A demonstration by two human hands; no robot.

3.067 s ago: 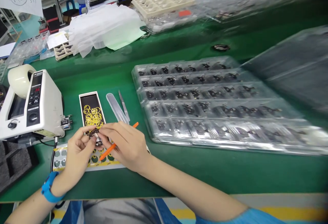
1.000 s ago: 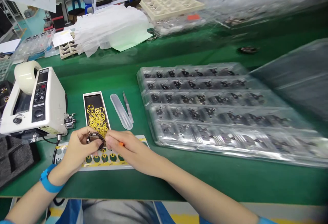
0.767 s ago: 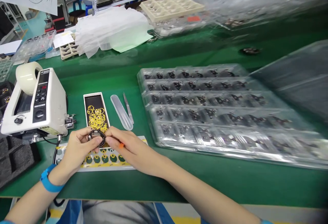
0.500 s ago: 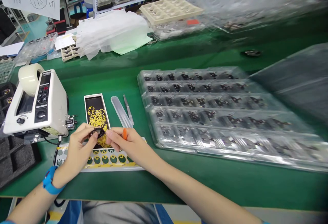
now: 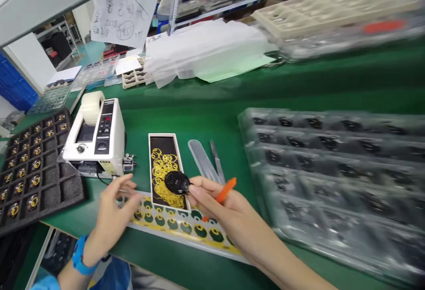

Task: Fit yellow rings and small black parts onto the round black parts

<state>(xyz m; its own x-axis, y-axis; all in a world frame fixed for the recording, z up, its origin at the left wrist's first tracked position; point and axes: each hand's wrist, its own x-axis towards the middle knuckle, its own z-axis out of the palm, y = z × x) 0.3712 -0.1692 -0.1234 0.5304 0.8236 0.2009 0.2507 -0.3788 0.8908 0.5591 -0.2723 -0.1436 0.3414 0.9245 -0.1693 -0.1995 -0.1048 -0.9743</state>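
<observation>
My right hand (image 5: 226,203) pinches a black round part (image 5: 177,183) by its edge, above a white-rimmed box (image 5: 150,161) of yellow ring-shaped pieces (image 5: 164,166). An orange stick-like thing (image 5: 226,190) pokes out between the fingers of that same hand; most of it is hidden. Bare and with fingers apart, my left hand (image 5: 114,210) is in front of the white tape dispenser (image 5: 109,148). Beneath both hands lies a sheet of dark green and yellow stickers (image 5: 186,227). Tweezers (image 5: 217,161) and a clear plastic strip (image 5: 202,161) lie beyond the right hand.
On the left is a black foam tray (image 5: 49,175) with several gold-ringed parts in its pockets. Stacked clear plastic trays (image 5: 315,148) with black parts fill the right side. White sheets (image 5: 206,46) and a beige tray (image 5: 325,11) stand at the back.
My view has swung left. The hands have parted: the black part has gone from my left hand to my right, and the left has moved toward the tape dispenser.
</observation>
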